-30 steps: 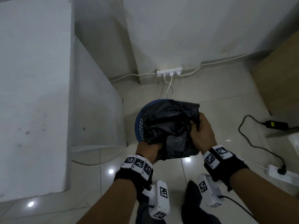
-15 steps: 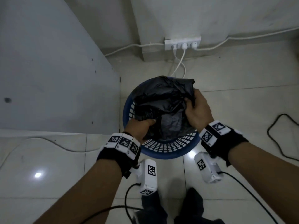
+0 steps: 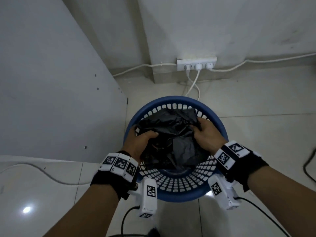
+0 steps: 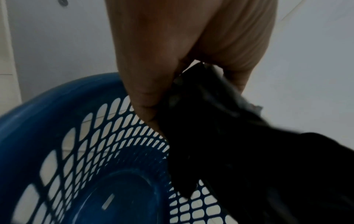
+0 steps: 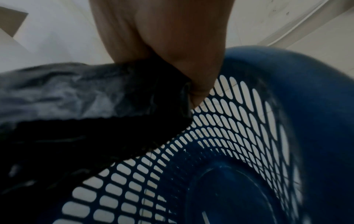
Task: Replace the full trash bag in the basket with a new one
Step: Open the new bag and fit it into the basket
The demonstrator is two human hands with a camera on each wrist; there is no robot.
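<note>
Two hands hold a black bag inside the blue basket on the floor. Left hand has a tight grip on the bag's left edge, and right hand on its right edge. To do this well, spread the bag wide and fold its top over the rim all around.

Floor: pale glossy tiles, showing a ceiling-light reflection at near left. Wall: off-white, scuffed. White power strip at wall base, three plugs inserted, white cables running both ways. Grey cabinet panel stands left.
</note>
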